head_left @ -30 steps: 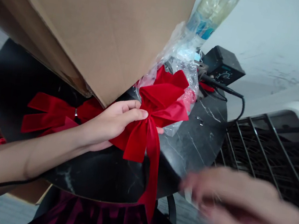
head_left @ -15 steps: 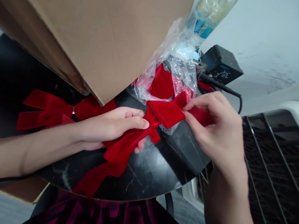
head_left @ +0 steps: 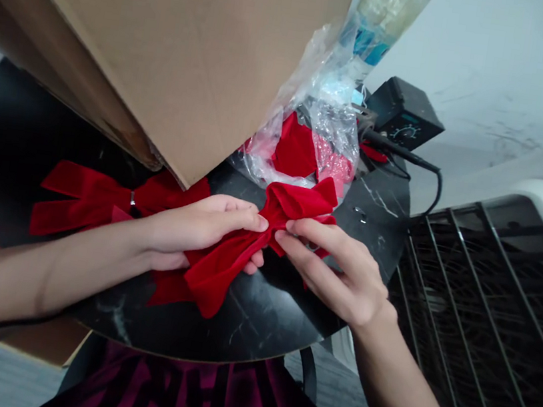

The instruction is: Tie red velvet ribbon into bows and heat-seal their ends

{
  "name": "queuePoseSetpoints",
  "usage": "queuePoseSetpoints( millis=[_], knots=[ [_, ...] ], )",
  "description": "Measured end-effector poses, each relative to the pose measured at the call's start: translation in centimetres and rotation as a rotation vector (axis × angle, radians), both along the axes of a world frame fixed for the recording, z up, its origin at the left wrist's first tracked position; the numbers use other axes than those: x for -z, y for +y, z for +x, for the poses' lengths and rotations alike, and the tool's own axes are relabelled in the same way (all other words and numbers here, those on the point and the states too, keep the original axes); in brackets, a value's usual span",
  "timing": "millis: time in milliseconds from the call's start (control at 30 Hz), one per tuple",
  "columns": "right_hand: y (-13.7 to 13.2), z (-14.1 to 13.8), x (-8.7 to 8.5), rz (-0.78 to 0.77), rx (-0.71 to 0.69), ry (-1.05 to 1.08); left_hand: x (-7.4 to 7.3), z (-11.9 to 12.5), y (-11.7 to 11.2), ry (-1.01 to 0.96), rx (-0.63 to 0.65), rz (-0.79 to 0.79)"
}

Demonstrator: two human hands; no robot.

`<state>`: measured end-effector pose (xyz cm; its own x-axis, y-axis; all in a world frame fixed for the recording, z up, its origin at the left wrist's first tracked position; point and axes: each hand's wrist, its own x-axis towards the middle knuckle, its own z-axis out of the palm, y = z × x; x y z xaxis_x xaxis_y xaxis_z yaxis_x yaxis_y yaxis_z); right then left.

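1. So, from where I stand, the work in hand looks like gathering a length of red velvet ribbon [head_left: 226, 271] into folds, with one loop standing up and a loose tail hanging from the pinch.
2. The left hand [head_left: 201, 231] is pressed closed over the gathered part, thumb on top and fingertips showing underneath, pinching the ribbon firmly.
3. The right hand [head_left: 327, 269] has its fingers slightly spread, and it pinches the folded loop just beside the left hand, so the two hands nearly touch.
4. The ribbon sits near the front edge of the black marble tabletop [head_left: 265, 317], held close above it. I can't tell whether it rests on the stone.
5. A finished-looking velvet bow [head_left: 84, 204] lies toward the left edge, partly under the left forearm.
6. Toward the back edge are a plastic bag [head_left: 325, 130] with red cloth [head_left: 295, 147] inside and a black dial unit [head_left: 405, 114].
7. A cardboard box [head_left: 137, 43] overhangs the tabletop's back left.
8. I'd judge that the next move calls for keeping the left pinch tight, so the folds don't slip while the loop is shaped.
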<state>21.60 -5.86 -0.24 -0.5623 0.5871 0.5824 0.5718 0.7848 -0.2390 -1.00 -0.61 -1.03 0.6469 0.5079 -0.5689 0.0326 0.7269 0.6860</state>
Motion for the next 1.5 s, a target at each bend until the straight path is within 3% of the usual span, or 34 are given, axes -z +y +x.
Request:
queuePoseSetpoints(
  millis=[100, 200, 400, 633, 867, 1167, 1400, 1500],
  knots=[
    [0.4, 1.0, -0.2, 0.055, -0.157, -0.166, 0.3, -0.2, 0.0, 0.006, 0.037, -0.01],
    [0.5, 1.4, 0.0, 0.076, -0.201, -0.224, 0.3, -0.3, 0.2, 0.023, 0.086, 0.021],
    [0.4, 0.9, 0.6, -0.001, -0.135, -0.189, 0.1, -0.3, 0.4, 0.077, 0.126, 0.166],
    [-0.3, 0.2, 0.5, -0.048, -0.094, -0.199, 0.4, -0.6, 0.7, 0.094, 0.158, 0.224],
    [-0.6, -0.9, 0.7, -0.325, 0.012, -0.031, 0.8, -0.8, 0.9, 0.119, 0.19, 0.375],
    [0.2, -1.7, -0.5, -0.494, 0.091, -0.02, 0.3, -1.8, 1.4, 0.124, 0.279, 0.591],
    [1.8, -1.8, -2.2, -0.626, 0.181, -0.019, 0.4, -1.5, 1.5, 0.201, 0.129, 0.598],
    [2.0, -1.9, -3.1, -0.7, 0.211, -0.03, 0.3, -1.5, 1.4, 0.264, 0.19, 0.655]
  ],
)
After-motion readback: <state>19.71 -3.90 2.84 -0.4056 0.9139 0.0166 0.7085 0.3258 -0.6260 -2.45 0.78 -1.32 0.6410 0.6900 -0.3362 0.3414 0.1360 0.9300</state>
